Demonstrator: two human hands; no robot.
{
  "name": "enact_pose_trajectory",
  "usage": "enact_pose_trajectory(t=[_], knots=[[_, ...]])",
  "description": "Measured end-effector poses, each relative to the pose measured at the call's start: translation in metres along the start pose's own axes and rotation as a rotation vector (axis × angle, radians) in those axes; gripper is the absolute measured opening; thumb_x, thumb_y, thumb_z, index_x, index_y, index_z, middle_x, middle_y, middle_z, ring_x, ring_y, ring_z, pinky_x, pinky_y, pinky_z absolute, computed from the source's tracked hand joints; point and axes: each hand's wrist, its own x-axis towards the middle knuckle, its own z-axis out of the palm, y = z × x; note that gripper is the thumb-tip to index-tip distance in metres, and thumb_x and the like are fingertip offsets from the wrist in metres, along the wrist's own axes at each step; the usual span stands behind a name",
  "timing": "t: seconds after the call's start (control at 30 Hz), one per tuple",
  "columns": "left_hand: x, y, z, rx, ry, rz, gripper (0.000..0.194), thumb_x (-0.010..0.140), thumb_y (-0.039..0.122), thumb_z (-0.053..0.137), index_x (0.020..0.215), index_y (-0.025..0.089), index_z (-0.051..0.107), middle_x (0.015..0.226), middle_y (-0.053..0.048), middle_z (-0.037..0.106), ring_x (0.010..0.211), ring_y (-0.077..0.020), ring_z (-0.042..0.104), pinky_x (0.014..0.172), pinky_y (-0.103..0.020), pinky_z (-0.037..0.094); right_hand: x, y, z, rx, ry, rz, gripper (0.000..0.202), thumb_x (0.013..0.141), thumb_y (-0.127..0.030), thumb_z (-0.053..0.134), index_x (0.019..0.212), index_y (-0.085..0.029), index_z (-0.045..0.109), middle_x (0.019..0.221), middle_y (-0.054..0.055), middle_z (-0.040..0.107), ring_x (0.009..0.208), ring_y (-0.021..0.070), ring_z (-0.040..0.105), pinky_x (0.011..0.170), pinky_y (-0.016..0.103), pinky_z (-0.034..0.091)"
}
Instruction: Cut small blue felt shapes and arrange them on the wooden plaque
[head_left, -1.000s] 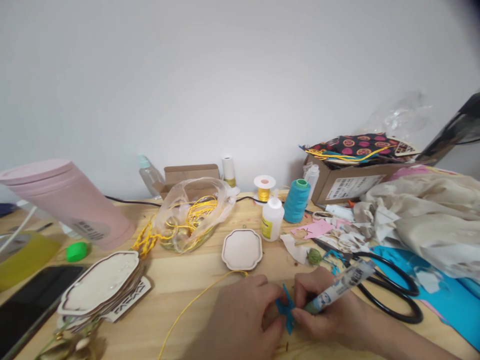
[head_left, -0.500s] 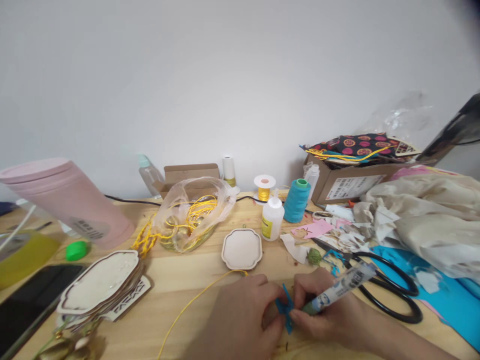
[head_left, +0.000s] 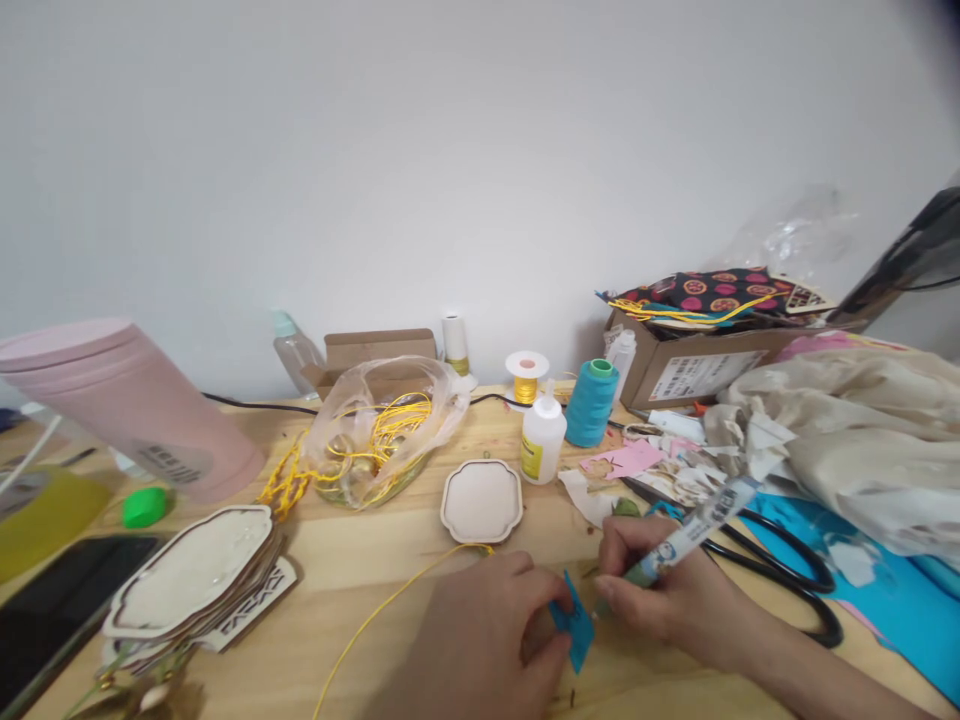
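Blue flat cut piece [head_left: 576, 622], near edge of the pale wooden table [head_left: 360, 570], pinched between left hand's [head_left: 499, 635] thumb and finger; white-and-green printed pen [head_left: 694, 532], just right of it, held in right hand's [head_left: 660, 590] narrow writing grip.

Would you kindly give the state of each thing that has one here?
Small blue flat piece: held in left hand.
White printed pen: held in right hand.
Pink cylindrical tumbler: lidded.
Black rectangular phone: screen dark.
Translucent squeeze bottle, yellow label: upright.
Turquoise thread cone: upright.
Brown labelled cardboard box: open, full.
Black-handled scissors: lying flat.
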Motion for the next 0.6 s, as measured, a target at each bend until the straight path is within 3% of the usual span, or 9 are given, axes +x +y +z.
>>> enact_pose_trajectory(t=[0.27, 0.6], knots=[[0.002, -0.001, -0.001, 0.002, -0.025, -0.004, 0.017, 0.070, 0.021, 0.052, 0.083, 0.030, 0.058, 0.068, 0.005, 0.056, 0.061, -0.0115, 0.052, 0.051, -0.020, 0.032, -0.004, 0.010, 0.006, -0.150, -0.030, -0.131, 0.017, 0.067, -0.019, 0.053, 0.053, -0.018, 0.043, 0.045, -0.005, 0.044, 0.040, 0.0081, 0.037, 0.038, 0.018, 0.027], [0.003, 0.000, 0.000, 0.008, -0.036, -0.001, 0.014, 0.071, 0.024, 0.050, 0.082, 0.028, 0.059, 0.068, 0.004, 0.056, 0.062, -0.0129, 0.051, 0.051, -0.020, 0.032, -0.004, 0.012, 0.005, -0.204, -0.035, -0.188, 0.016, 0.064, -0.012, 0.056, 0.052, -0.017, 0.047, 0.046, -0.005, 0.048, 0.040, 0.0074, 0.041, 0.039, 0.017, 0.029]])
